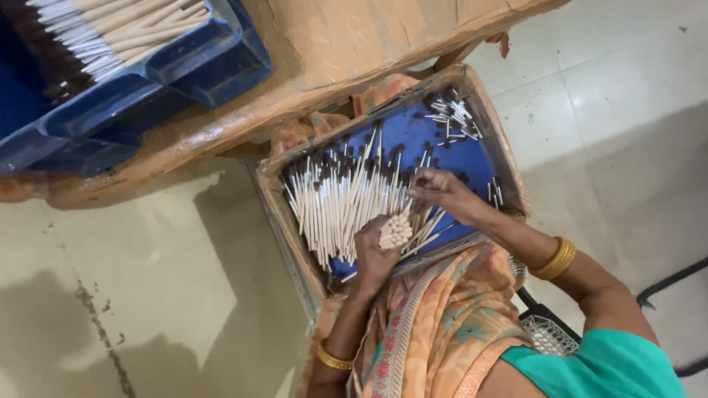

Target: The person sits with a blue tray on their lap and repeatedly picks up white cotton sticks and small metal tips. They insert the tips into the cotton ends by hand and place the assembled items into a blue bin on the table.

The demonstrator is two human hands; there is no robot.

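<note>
Wooden sticks, light and brittle: I am clenching a bundle mid-length in my left hand; my right hand is pinching loose ones.

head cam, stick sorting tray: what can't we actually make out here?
- Left hand palm: head view shows the bundle of sticks end-on; the fingers cover its length and the grip.
- Right hand fingertips: too small to tell whether they pinch a stick.
- Tray near edge: covered by the orange cloth.
- Blue crate: cut off by the top and left edges.
</note>
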